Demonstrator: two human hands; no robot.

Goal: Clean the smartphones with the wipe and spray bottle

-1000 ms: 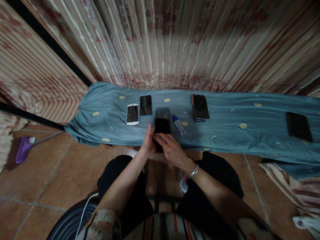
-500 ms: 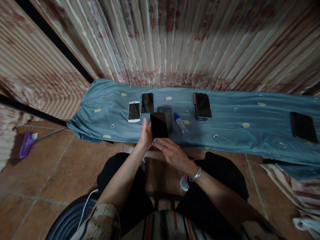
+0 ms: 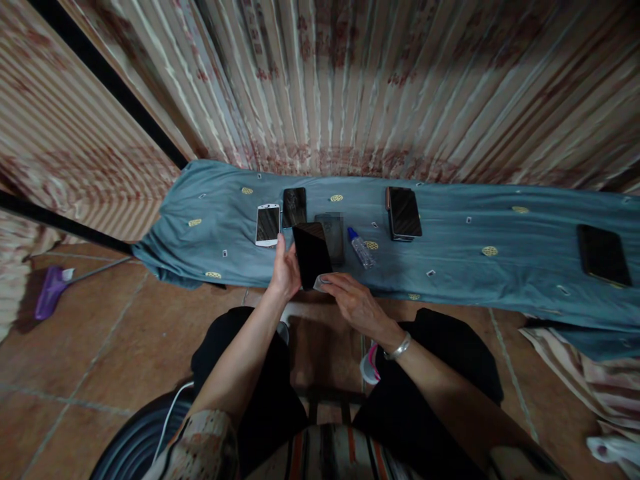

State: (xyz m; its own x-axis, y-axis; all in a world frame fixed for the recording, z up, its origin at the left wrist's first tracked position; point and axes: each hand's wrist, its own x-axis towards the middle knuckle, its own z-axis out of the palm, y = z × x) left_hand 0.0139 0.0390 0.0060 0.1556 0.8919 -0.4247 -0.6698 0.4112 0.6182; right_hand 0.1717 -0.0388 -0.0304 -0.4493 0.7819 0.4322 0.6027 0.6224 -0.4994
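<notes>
Presently the left hand is gripping the black phone by its edge, tilted over the blue cloth's near hem, while the right hand's fingers are pinching a small wipe at its six-o'clock corner; pressing there is risking a slip onto the tile floor.

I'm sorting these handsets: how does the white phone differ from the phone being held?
The white phone has a white frame; the held phone looks all black. The white phone lies flat on the blue cloth, untouched; the held phone is tilted, gripped by the left hand, with the right hand at its lower edge. Both screens are dark.
</notes>
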